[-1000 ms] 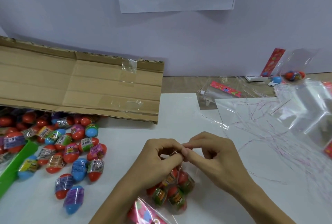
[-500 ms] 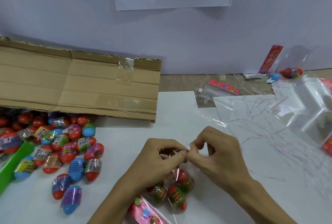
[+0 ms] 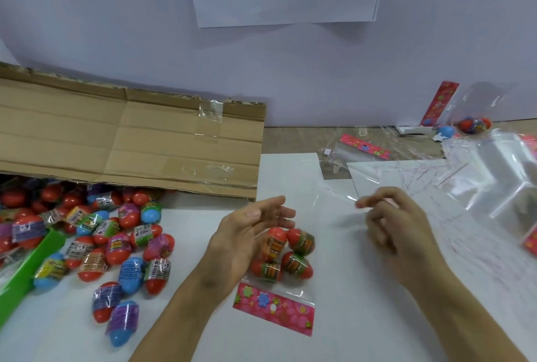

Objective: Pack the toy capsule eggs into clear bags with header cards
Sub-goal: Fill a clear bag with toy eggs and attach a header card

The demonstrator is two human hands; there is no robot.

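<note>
A clear bag (image 3: 293, 293) holding several red capsule eggs (image 3: 283, 255) lies on the white table, its pink flowered header card (image 3: 273, 308) toward me. My left hand (image 3: 247, 236) hovers at the bag's left side with straight, spread fingers and holds nothing. My right hand (image 3: 392, 219), blurred, is to the right of the bag with its fingertips pinched on a thin clear strip (image 3: 337, 191) that trails to the left above the table.
Loose capsule eggs (image 3: 116, 245) spill from a tipped cardboard box (image 3: 130, 140) at left, beside a green part (image 3: 26, 274). Discarded strips (image 3: 430, 175) and empty clear bags (image 3: 511, 175) cover the right. A spare header bag (image 3: 363, 148) and a filled bag (image 3: 473, 123) lie at the back.
My hands, pinched together over the bag's mouth, have parted. The right hand has pulled away to the right with a strip; the left hand has opened. The bag now lies flat in full view.
</note>
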